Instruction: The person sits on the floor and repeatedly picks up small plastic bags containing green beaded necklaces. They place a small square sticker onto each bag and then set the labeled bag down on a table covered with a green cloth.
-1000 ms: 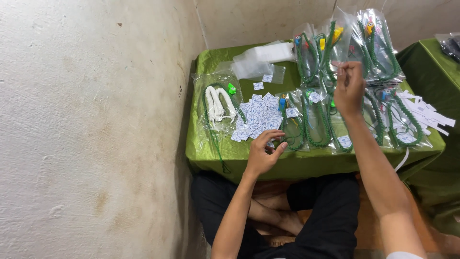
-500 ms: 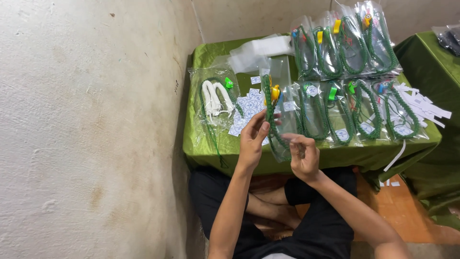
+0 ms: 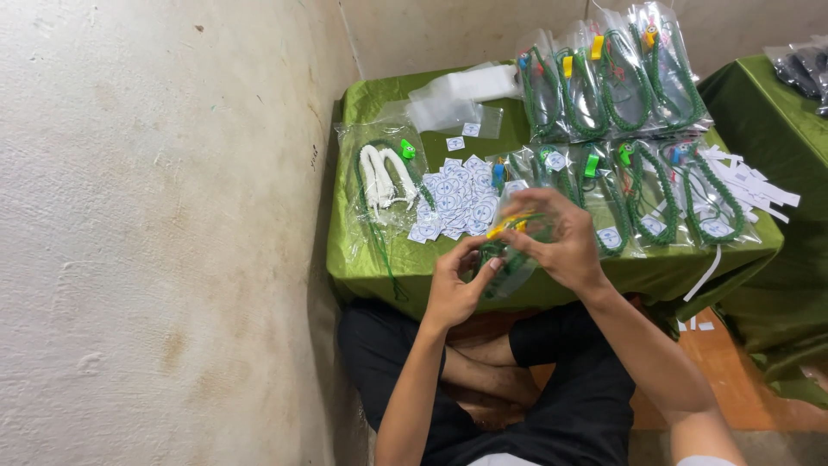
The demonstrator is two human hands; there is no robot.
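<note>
Both hands now meet in front of the chest; a second ago the right hand [image 3: 565,246] was stretched out to the far bags, and it has since brought one clear bag [image 3: 511,250] in; the left hand [image 3: 455,285] pinches its lower end, the right grips its top; inside lie a green coiled cord and a yellow clip; it hangs above the near edge of the desk [image 3: 379,267]; beyond, rows of like bags [image 3: 642,185] each hold a green cord; loose stickers [image 3: 457,194] lie between.

low table, green cloth [image 3: 379,259] | bagged green cords [image 3: 604,78] | white stickers [image 3: 457,194] | paper strips [image 3: 759,181]
</note>
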